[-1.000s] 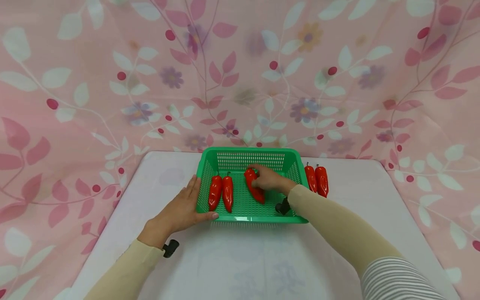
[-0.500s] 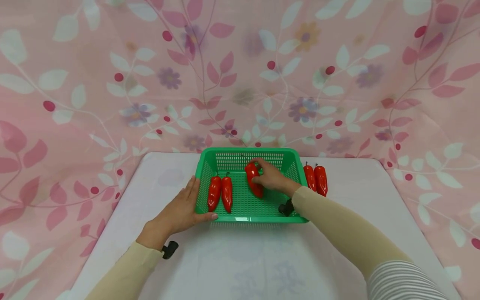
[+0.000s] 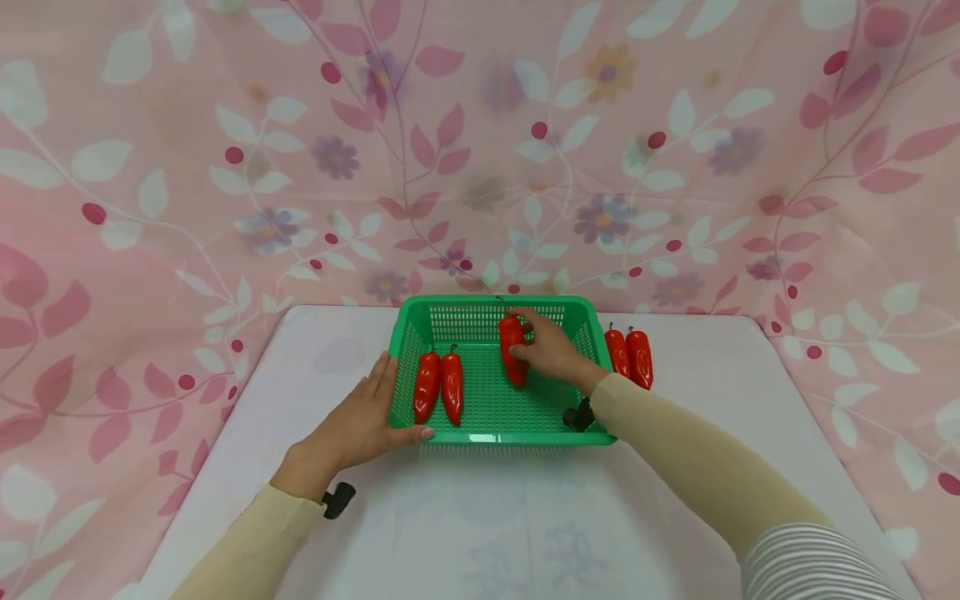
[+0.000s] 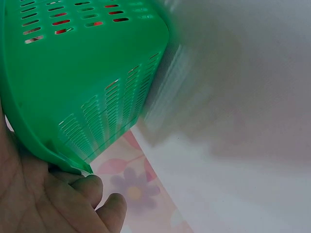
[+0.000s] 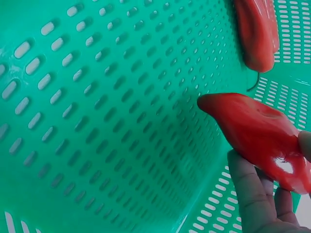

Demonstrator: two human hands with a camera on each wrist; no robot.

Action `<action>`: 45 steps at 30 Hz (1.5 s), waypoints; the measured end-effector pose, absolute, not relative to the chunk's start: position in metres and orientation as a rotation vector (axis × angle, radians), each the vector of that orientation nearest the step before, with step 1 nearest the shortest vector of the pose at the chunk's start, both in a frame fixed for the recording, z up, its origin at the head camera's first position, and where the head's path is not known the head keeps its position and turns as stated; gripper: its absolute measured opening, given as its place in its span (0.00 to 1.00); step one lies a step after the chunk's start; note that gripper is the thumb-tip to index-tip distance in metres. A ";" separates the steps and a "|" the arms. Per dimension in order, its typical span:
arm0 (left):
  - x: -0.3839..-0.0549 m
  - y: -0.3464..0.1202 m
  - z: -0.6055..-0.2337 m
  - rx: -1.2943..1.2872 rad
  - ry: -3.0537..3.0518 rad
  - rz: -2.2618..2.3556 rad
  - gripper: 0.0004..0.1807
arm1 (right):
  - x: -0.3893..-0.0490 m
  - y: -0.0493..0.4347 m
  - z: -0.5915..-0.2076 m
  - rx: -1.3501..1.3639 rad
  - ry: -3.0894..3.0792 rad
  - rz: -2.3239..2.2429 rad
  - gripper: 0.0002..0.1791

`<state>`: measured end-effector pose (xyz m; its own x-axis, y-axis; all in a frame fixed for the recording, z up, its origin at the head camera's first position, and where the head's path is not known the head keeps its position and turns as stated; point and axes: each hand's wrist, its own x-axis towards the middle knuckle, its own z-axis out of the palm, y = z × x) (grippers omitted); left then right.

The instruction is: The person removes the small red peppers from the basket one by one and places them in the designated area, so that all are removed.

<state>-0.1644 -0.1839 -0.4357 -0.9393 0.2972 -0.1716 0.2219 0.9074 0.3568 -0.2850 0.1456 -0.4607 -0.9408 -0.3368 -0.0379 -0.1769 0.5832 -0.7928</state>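
Observation:
My right hand [image 3: 551, 346] pinches a red pepper [image 3: 513, 346] inside the green plastic basket [image 3: 517, 438]. In the right wrist view this pepper [image 5: 257, 131] lies between thumb and fingers, its pointed tip over the perforated floor. Two more red peppers, one on the left [image 3: 427, 387] and one beside it [image 3: 452, 387], lie side by side in the basket's left part, stems towards the back. My left hand [image 3: 356, 425] rests on the basket's left front corner with fingers straight along the side and thumb on the front rim. The left wrist view shows that hand's fingers [image 4: 90, 191] at the rim.
Outside the basket's right wall, two red peppers [image 3: 640, 358] lie on the white-covered table [image 3: 480, 525], one partly hidden by the wall and my right arm. A pink floral cloth [image 3: 480, 150] hangs behind the table.
My right hand has moved the held pepper towards the back and slightly right, and the pepper now stands straighter in line with the basket's sides. My left hand has stayed at the corner.

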 end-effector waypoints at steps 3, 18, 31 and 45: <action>-0.164 -0.184 -0.436 0.390 2.844 0.502 0.77 | -0.283 0.147 -0.458 -0.418 2.642 -1.296 0.38; -0.165 -0.184 -0.435 0.412 2.857 0.493 0.77 | -0.276 0.158 -0.435 -0.349 2.622 -1.397 0.39; -0.164 -0.184 -0.434 0.408 2.846 0.512 0.77 | -0.270 0.177 -0.409 -0.320 2.610 -1.428 0.38; -0.164 -0.184 -0.435 0.404 2.849 0.499 0.77 | -0.266 0.213 -0.387 -0.232 2.619 -1.437 0.38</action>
<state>-0.1640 -0.1843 -0.4346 -0.9380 0.3038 -0.1671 0.2289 0.9047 0.3594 -0.2660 0.2129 -0.3865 -0.9775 -0.2042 -0.0531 -0.0649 0.5307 -0.8451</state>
